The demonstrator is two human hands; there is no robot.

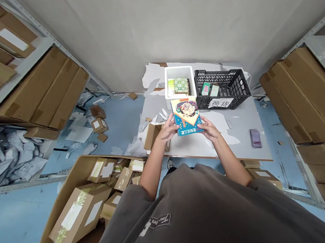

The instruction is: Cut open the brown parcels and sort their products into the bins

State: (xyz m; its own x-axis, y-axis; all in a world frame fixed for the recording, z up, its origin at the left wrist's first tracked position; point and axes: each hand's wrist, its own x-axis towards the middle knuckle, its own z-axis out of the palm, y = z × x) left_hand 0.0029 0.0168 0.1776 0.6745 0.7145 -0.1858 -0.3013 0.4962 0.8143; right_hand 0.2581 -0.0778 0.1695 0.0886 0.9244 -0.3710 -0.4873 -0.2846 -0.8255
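Between both hands I hold a children's book with a blue and cream illustrated cover; its title reads upside down from here. My left hand grips the left edge, thumb on the cover. At the right edge, my right hand pinches it the same way. Just beyond the book stands a white foam box with several books in it, a green patterned one on top. Beside it, a black plastic crate holds two small booklets and bears a handwritten paper sign. An opened cardboard box lies near my left hand.
The worn table has peeling white covering and a blurred purple item at right. A large carton of taped parcels stands at my lower left. Shelves with cardboard boxes flank both sides. Paper scraps and small boxes litter the blue floor.
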